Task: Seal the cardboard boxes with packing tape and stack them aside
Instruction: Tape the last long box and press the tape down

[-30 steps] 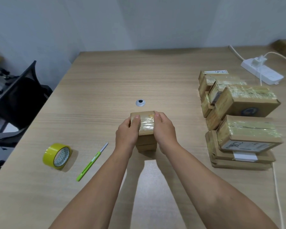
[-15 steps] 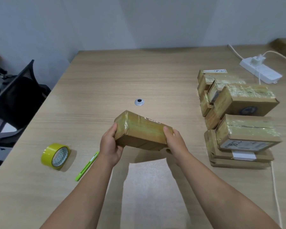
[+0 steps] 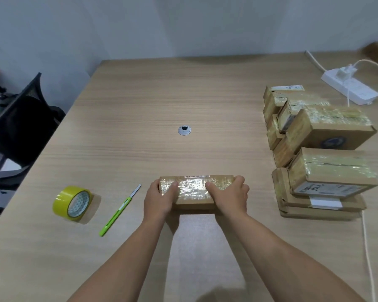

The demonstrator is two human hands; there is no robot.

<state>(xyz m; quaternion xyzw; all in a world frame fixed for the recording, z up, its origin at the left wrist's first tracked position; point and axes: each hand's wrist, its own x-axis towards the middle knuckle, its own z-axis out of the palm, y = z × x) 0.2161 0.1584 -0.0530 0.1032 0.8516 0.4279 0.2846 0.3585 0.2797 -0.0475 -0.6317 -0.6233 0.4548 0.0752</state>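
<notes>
Our left hand & right hand clasp the box at its ends, thumbs on top, prob. pressing its tape down; we keep it flat on the counter for support.

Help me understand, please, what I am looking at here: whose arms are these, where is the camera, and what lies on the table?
There is no machine here: these are a person's two bare arms, filmed by one wide-angle camera worn on the head, looking forward and down. The left hand and right hand grip the two ends of a taped cardboard box lying on the wooden table, thumbs on its top. To the left lie a yellow tape roll and a green cutter. To the right stands a stack of taped boxes, with a white power strip behind it.
</notes>
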